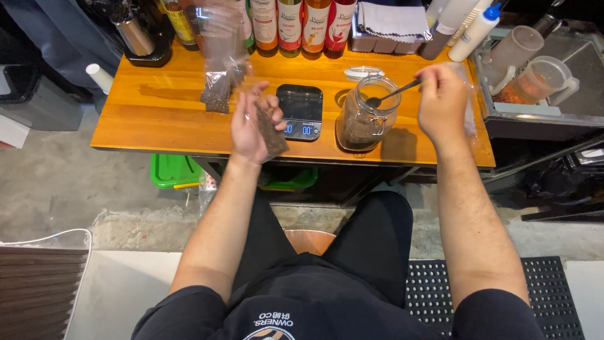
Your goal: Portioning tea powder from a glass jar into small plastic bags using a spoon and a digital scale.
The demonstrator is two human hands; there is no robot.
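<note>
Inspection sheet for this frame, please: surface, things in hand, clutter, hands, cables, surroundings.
Surface: wooden table, orange-brown, glossy.
Things in hand: small clear bag of dark bits in the left hand; long spoon in the right hand, its bowl over the open glass jar, which holds dark contents at the bottom; black digital scale between bag and jar, its platform bare.
Clutter: second clear bag with dark contents standing on the table, jar lid, row of syrup bottles, squeeze bottles, folded cloth.
Hands: left hand holds the bag; right hand pinches the spoon handle.
Cables: white cord on the floor, lower left.
Surroundings: plastic jugs at right, green bin under the table, perforated black mat.
</note>
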